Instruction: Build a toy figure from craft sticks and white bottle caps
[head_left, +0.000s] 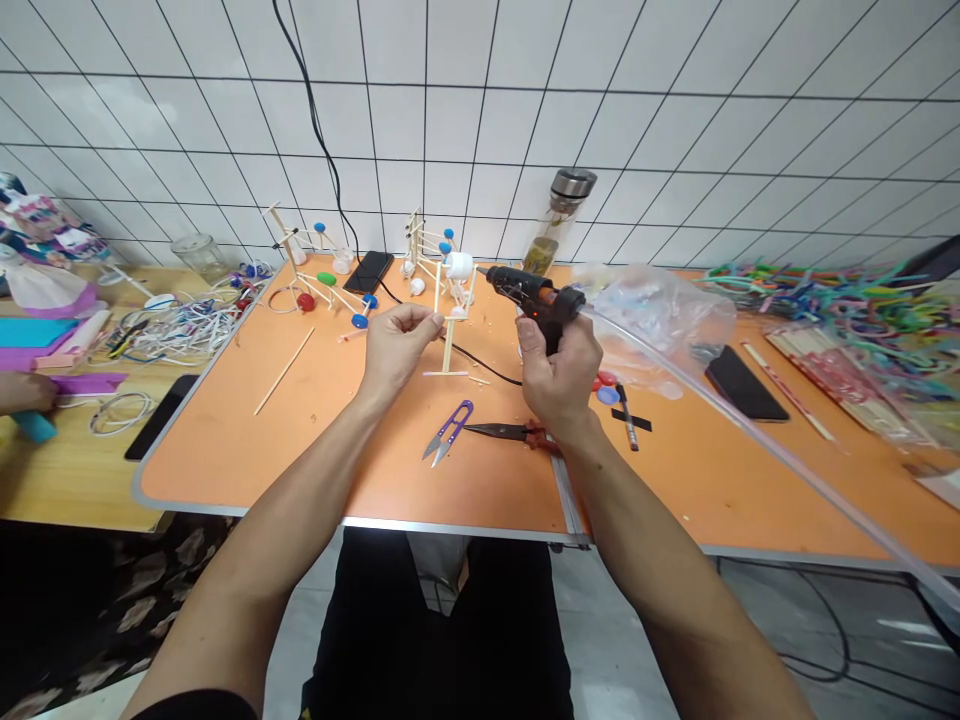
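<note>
At the centre of the frame, over an orange table (360, 470), the left hand (397, 345) has its fingers closed, pinching a small stick frame (450, 320) standing upright on the tabletop. Just right of it, the right hand (559, 375) is wrapped tightly around a black glue gun (529, 293), nozzle pointing left toward the frame. Purple snips (450, 430) lie below, nearer the table's edge.

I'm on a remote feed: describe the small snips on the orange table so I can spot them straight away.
Start at the orange folding table and find its near edge, between the person's two forearms. Just below the left hand lie the small purple-handled thread snips, blades pointing down-left. Beside them to the right lie dark pliers with red grips; only the snips are purple and V-shaped.
</note>
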